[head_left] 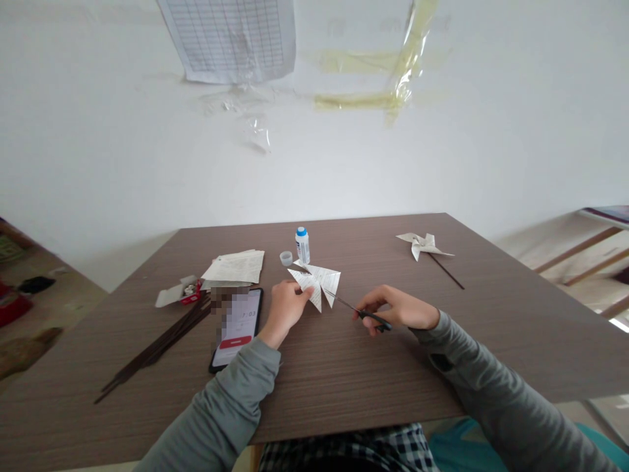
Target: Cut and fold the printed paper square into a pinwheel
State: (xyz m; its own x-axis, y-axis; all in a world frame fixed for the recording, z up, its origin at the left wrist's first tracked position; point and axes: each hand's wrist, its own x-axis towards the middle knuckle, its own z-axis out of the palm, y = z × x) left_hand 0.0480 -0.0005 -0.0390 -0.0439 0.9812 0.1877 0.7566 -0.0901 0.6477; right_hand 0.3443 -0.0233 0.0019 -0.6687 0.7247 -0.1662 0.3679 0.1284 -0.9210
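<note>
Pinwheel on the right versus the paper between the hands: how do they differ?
The pinwheel has blades folded in to its centre; the cut paper is spread into open, pointed flaps. The pinwheel has a dark stick; the cut paper shows none. The pinwheel lies untouched; the left hand holds the cut paper. Both are pale paper.

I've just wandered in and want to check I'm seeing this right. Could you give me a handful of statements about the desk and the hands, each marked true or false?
1. The right hand holds scissors. True.
2. The left hand grips the phone. False: it holds a cut piece of paper.
3. The finished pinwheel lies on the right side of the table. True.
4. The white bottle has a red cap. False: its cap is blue.
5. The dark sticks lie to the left of the phone. True.
</note>
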